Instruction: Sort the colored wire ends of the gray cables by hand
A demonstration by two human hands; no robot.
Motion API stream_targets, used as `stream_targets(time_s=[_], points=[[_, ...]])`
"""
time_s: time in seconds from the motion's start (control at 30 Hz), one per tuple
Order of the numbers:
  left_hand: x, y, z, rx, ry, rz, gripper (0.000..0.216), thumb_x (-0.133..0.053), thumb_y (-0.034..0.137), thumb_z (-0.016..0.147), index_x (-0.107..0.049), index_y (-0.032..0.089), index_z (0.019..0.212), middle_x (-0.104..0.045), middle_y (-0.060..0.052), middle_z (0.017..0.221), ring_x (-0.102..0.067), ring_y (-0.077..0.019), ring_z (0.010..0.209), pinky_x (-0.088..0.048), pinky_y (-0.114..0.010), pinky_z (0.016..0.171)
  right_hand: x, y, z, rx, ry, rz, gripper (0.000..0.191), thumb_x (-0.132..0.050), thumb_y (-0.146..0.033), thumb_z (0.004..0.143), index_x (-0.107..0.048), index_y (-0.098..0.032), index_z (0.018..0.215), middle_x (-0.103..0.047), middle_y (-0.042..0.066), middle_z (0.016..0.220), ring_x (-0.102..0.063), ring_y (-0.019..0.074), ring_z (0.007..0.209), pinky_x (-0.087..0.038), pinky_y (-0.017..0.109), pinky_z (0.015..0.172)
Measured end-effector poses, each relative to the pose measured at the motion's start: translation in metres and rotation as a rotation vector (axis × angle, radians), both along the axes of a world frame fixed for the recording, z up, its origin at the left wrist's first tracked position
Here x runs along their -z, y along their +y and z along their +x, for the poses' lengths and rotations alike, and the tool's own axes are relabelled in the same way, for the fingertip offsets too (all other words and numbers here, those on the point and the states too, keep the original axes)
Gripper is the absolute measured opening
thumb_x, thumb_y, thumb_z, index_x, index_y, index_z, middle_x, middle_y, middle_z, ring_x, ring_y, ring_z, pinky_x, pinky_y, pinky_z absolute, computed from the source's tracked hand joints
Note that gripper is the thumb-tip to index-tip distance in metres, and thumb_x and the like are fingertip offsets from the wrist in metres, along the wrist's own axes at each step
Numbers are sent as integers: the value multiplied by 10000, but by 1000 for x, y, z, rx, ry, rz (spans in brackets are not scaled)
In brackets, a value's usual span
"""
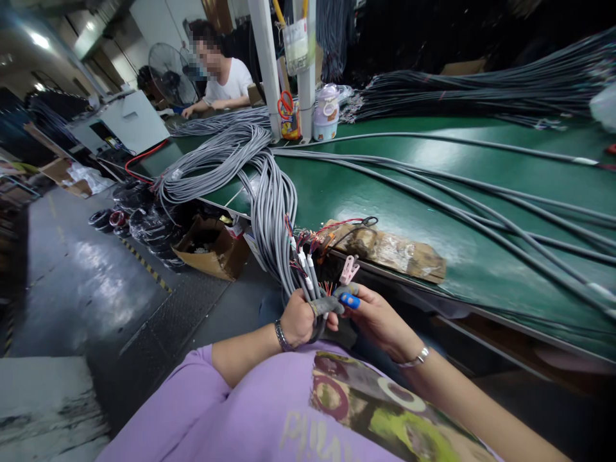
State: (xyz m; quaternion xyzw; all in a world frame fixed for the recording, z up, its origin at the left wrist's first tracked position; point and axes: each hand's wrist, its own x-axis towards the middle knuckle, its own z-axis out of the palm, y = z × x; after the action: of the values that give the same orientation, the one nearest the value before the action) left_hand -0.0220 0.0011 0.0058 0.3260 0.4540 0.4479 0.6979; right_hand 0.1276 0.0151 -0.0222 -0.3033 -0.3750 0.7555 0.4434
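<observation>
left hand [297,319] is curled tight around a bunch of grey cables [274,212], fingers closed on the ends so the stripped coloured wire tips [308,264] stick up just above the knuckles. the rest of the bundle runs up and away from those fingers to the green counter [433,199], where it loops into a big coil. right hand [380,317] sits just beside the left, fingers wearing taped covers and a blue fingertip cap [350,299], pinched narrow on one cable end right next to the left fingers. a pink clip [349,269] stands just above the right fingers, by the worn cardboard pad [389,247] on the counter edge. looks to me like the sorting/prepping stage on the wire ends. next bit probably wants a steady left grip while the right fingers pick out one thin wire without tangling the others.
</observation>
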Motion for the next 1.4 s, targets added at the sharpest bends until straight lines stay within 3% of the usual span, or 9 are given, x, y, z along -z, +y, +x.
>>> stream_targets(time_s=[0.13,0.33,0.47,0.6,0.8,1.0,1.23,1.4], points=[[1,0,-2,60,17,-16,430,-814,488,537,-640,100,607,-575,-30,470,-509,-103,395,-452,-250,436,-6,-1,-8,-78,73,-26,253,-740,-424,740,-620,-209,798,-629,10,643,-592,189,534,-464,358,567],[6,-3,2,-54,-14,0,407,-836,444,516,-628,111,621,-594,-24,487,-526,-109,415,-468,-251,442,5,7,-1,204,23,-130,314,-804,-433,662,-620,-188,729,-553,-20,635,-445,98,523,-418,252,520],[5,-3,8,-94,-27,20,377,-826,426,547,-643,108,635,-615,-31,503,-544,-110,422,-484,-246,456,7,16,7,196,34,-190,409,-700,-588,712,-655,-186,768,-606,29,709,-482,123,554,-445,276,542],[1,0,15,-107,-19,31,377,-822,425,547,-668,98,656,-613,-29,506,-537,-104,415,-484,-245,460,-5,23,5,101,12,-86,428,-647,-617,748,-647,-189,758,-559,7,646,-442,122,529,-411,275,522],[-2,6,21,-136,4,39,380,-804,444,568,-648,107,650,-608,-35,511,-544,-116,431,-488,-261,472,-11,24,-2,428,-267,117,450,-629,-643,748,-599,-212,621,-516,1,552,-415,132,509,-358,283,503],[1,8,23,-144,41,31,398,-794,464,570,-651,99,639,-595,-33,490,-527,-113,406,-473,-262,457,-8,30,-10,209,10,-10,538,-563,-730,731,-648,-202,798,-592,27,617,-499,165,511,-407,311,474],[4,8,21,-131,58,35,369,-794,434,580,-651,95,618,-593,-36,480,-523,-113,393,-470,-262,447,-6,33,-13,288,88,-103,462,-658,-655,715,-647,-200,795,-638,42,666,-532,173,556,-435,317,505],[3,7,20,-151,48,35,384,-807,438,562,-647,93,618,-597,-33,487,-525,-110,397,-479,-259,441,-3,31,-11,243,140,-149,480,-621,-676,733,-656,-202,799,-620,21,660,-519,147,554,-454,296,535]])
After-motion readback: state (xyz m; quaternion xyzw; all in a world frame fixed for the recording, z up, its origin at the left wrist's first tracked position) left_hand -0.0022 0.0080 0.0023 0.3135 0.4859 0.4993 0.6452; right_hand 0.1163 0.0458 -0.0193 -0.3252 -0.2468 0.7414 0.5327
